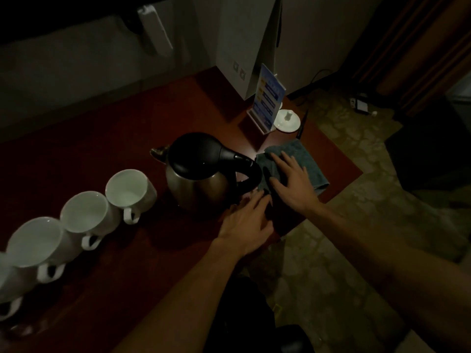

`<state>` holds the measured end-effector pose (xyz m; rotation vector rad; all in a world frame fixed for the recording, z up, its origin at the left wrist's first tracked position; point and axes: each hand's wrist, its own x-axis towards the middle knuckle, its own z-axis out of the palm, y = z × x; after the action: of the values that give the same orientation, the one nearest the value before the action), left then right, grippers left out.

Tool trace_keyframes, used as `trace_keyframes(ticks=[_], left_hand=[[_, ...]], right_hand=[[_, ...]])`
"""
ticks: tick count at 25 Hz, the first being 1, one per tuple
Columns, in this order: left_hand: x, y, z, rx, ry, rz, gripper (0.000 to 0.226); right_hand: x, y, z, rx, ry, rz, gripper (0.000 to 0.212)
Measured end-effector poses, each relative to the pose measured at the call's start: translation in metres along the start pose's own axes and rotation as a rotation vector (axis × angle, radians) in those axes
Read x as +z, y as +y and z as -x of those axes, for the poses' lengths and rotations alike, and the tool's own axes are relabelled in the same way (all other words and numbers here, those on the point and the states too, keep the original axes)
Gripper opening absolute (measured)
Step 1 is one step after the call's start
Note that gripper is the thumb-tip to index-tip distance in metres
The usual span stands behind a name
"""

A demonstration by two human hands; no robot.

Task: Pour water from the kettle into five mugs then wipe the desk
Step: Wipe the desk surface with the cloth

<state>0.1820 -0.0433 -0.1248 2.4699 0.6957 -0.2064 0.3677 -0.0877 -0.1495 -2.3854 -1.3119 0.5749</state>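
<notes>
Where the two bare forearms reach forward over the dark red wooden desk [107, 138], the left hand [246, 222] lies nearest, fingers extended and relaxed, grasping nothing, its fingertips close to the base of the kettle near the desk's front edge; whether they touch the desk cannot be told in the dim light. Just beyond, the right hand [293, 179] rests flat on the folded grey-green cloth [309, 161], fingers straight and spread, pressing rather than clutching. The rounded stainless-steel kettle with black lid and handle [201, 177] stands upright immediately left of the cloth, its handle turned toward the hands. To its left, a row of white ceramic mugs [84, 212] runs diagonally toward the lower-left corner; four are visible, the nearest cut by the frame edge, and water levels cannot be read. Farther back stand a blue printed card in a clear acrylic holder [267, 103] and a white round kettle base [288, 121].

Judged risks: the cloth lies near the desk's corner, so a sweep toward the edge could drag it off. A wipe carried leftward could strike the kettle, and, beyond it, nudge the closely spaced mugs into one another, spilling their contents. The left hand, so close to the metal body, could be scalded if the kettle is hot.
</notes>
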Motion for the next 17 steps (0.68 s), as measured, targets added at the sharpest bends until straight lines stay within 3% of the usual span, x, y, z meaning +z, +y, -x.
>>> trace_keyframes(ticks=[5, 12, 15, 17], left_hand=[[-0.001, -0.03, 0.037, -0.005, 0.136, -0.019, 0.056], [-0.01, -0.083, 0.093, -0.028, 0.807, -0.026, 0.048], [-0.011, -0.095, 0.089, -0.17, 0.924, 0.137, 0.07], [-0.005, -0.094, 0.08, -0.229, 0.877, 0.278, 0.097]], right_hand=[[0.0, -0.042, 0.015, -0.009, 0.026, -0.327, 0.077], [-0.008, -0.092, 0.046, -0.187, -0.044, -0.662, 0.097], [-0.004, -0.101, 0.048, -0.334, 0.136, -0.644, 0.098], [0.0, -0.107, 0.043, -0.433, 0.235, -0.604, 0.094]])
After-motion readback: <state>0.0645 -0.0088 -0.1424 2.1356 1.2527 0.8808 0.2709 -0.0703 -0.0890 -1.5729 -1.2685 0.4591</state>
